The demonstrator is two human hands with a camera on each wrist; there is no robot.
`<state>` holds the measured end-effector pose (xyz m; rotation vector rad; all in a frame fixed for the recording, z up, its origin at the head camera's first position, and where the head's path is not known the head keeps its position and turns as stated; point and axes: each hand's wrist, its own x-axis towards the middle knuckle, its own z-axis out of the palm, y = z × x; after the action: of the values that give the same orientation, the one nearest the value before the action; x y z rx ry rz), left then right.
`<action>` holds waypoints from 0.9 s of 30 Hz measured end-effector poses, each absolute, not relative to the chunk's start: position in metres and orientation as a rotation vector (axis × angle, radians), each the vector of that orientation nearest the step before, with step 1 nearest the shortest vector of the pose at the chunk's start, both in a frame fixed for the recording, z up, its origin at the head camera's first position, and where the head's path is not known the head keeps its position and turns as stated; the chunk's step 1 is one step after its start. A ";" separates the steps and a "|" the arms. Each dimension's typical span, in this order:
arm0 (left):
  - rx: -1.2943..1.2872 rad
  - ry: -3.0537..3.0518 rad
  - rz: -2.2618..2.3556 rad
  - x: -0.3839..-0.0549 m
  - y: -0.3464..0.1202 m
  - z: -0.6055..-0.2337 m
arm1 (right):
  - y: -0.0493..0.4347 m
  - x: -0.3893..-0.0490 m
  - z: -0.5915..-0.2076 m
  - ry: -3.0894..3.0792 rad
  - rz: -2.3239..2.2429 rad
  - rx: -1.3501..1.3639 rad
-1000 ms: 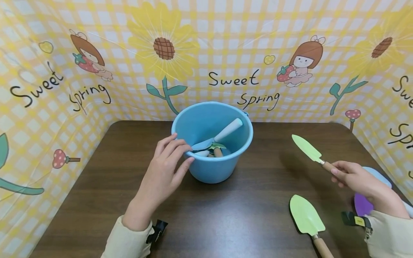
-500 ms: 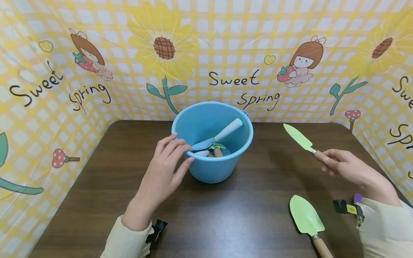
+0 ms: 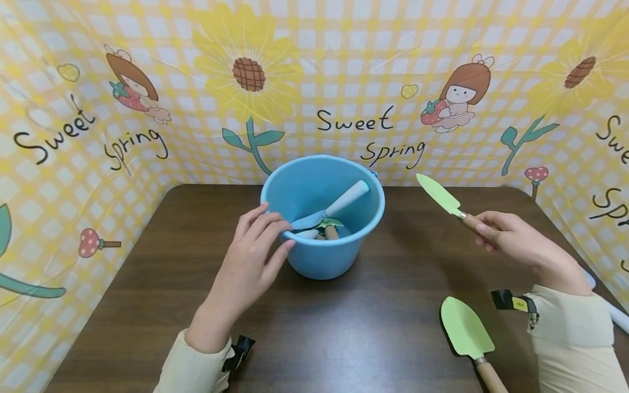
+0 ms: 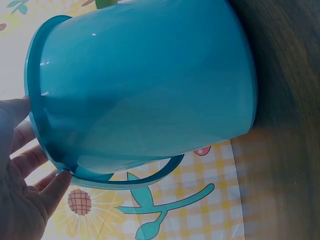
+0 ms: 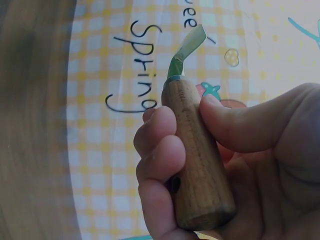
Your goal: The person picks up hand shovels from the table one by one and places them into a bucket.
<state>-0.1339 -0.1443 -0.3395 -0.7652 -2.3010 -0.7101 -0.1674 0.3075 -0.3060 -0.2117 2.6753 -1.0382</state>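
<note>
Right hand and narrow green trowel have moved left, closer to blue bucket; left hand unmoved. Left hand: grip pinching bucket rim; if slack, bucket could tip from knock. Bucket: one, upright on table. Tools inside: overlapping, can't count; one pale handle juts up, could catch lowered blade. Narrow trowel: one, raised above table, wooden handle in right grip. Wide green trowel: one, lying on table. Pale blue tool behind right sleeve: mostly hidden, at least one.
</note>
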 end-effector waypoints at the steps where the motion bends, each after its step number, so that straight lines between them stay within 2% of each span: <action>1: -0.764 -2.302 -0.711 -0.134 -0.144 -0.340 | 0.306 -0.168 -0.305 2.671 -1.048 -0.221; 27: -0.766 -2.291 -0.718 -0.134 -0.145 -0.341 | 0.264 -0.185 -0.271 2.676 -1.053 -0.335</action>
<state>-0.1340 -0.1450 -0.3412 -0.7660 -2.2911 -0.7181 -0.1852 0.2641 -0.2708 -0.3354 2.6757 -1.0534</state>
